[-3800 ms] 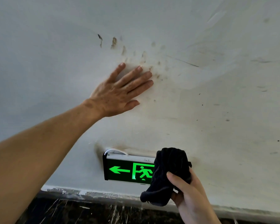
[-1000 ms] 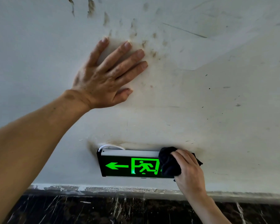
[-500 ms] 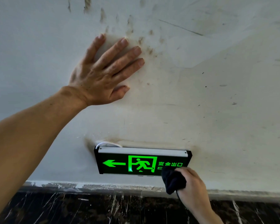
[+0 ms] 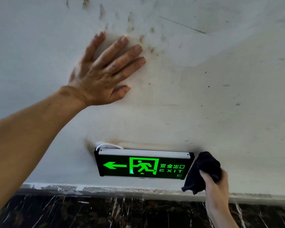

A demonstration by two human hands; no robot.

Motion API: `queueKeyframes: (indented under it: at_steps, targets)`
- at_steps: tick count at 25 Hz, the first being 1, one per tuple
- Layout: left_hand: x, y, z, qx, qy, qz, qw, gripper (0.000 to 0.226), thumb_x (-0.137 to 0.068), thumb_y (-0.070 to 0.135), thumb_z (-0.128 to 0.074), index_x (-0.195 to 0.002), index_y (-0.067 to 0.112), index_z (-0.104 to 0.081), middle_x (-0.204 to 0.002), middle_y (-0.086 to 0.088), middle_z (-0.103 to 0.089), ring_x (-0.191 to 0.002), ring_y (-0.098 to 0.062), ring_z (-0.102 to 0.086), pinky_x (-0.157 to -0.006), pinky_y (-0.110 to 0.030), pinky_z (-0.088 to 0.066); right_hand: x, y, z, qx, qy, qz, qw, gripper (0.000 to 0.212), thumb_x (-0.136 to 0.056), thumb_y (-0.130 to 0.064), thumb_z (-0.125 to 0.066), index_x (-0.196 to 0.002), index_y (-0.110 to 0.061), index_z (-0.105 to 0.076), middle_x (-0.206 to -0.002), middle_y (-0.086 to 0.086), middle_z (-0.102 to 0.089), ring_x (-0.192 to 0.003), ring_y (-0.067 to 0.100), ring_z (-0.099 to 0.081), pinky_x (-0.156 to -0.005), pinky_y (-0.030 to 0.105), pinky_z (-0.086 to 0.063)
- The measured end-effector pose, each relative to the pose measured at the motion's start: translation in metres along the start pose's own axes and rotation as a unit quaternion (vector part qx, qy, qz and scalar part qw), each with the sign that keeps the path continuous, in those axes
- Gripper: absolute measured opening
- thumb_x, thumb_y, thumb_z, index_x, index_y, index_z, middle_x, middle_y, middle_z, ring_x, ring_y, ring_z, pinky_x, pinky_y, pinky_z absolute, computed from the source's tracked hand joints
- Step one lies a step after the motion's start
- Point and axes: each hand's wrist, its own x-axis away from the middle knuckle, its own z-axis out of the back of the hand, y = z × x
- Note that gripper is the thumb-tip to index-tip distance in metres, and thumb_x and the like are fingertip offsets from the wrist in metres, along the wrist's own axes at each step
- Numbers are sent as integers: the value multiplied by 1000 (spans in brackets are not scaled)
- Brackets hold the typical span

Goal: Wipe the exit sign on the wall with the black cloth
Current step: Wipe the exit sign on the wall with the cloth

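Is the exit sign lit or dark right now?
Lit. The exit sign shows a bright green arrow, running figure and EXIT lettering glowing on its black face, fully uncovered, with the black cloth bunched at its right end.

Lit green exit sign (image 4: 143, 165) low on wall — bunched black cloth (image 4: 202, 170) at its right end

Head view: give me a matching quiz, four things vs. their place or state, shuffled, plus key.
1. left hand
2. right hand
3. cloth
4. sign

A. lit green, arrow pointing left
B. bunched, at the sign's right end
C. flat on the wall, fingers spread
D. closed around black fabric

Pairs: 1-C, 2-D, 3-B, 4-A
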Motion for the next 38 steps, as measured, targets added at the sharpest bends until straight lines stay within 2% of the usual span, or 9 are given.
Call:
queueKeyframes:
  at_steps: [2,7,9,13,19,23,27,35,38]
  targets:
    - [-1,0,0,-1,2,-2,1000,74,-96,51,-42,-160,17,-27,-161,-5,-28,-146,-33,-29,-121,-54,-9,-2,-9,-12,13,-42,37,998,46,-80,-16,-74,-112,-37,-48,-110,-6,-56,-101,12,-58,-76,31,-47]
    - [0,0,0,-5,3,-5,1000,73,-96,51,-42,-160,17,-28,-160,-6,-29,-145,-33,-30,-118,-57,-14,-3,-11,-34,116,-41,70,990,56,-76,-13,-75,-115,-37,-44,-121,7,-52,-102,38,-60,-80,64,-53]
    - [-1,-1,-1,-4,1,-6,1000,73,-97,52,-42,-160,17,-28,-160,-6,-29,-145,-33,-31,-118,-57,-15,0,-6,-36,127,-16,78,989,53,-78,-12,-72,-112,-42,-44,-116,3,-57,-98,37,-61,-77,59,-54]
    - [-2,0,0,-9,4,-7,1000,72,-96,51,-42,-159,17,-31,-159,-7,-31,-143,-34,-33,-113,-61,-23,7,9,-38,127,11,63,990,54,-83,-10,-68,-104,-53,-43,-95,-22,-59,-90,22,-59,-65,30,-44]
    - [-3,0,1,-17,-6,-8,1000,73,-95,51,-43,-159,17,-31,-158,-7,-31,-143,-34,-33,-112,-61,-23,-2,35,-32,133,-2,-21,991,47,-85,-5,-62,-113,-42,-52,-102,-4,-64,-93,23,-60,-75,36,-44]
    - [-2,0,2,-22,-13,-6,1000,73,-96,51,-43,-159,17,-31,-158,-7,-30,-143,-35,-33,-113,-61,-21,-2,43,-35,165,3,-54,985,45,-87,-3,-59,-108,-41,-50,-96,-3,-62,-82,18,-57,-59,29,-42]
    - [-3,2,3,-21,-15,-8,1000,72,-97,51,-41,-159,17,-30,-158,-7,-31,-143,-35,-33,-114,-61,-21,-4,49,-36,202,0,-63,977,45,-86,-1,-56,-106,-40,-49,-93,3,-63,-84,28,-58,-70,37,-44]
    - [-4,1,4,-25,-8,-11,1000,71,-97,50,-40,-159,16,-31,-157,-8,-32,-142,-36,-35,-112,-61,-23,-13,59,-31,241,-20,-92,966,43,-86,2,-51,-110,-34,-50,-86,-1,-61,-72,17,-55,-60,33,-40]
    - [-6,-1,4,-26,-9,-15,1000,72,-97,50,-43,-159,15,-30,-158,-8,-31,-142,-36,-33,-111,-61,-23,-20,65,-22,223,-25,-164,961,36,-87,0,-54,-117,-20,-53,-88,6,-61,-81,28,-58,-73,42,-50]
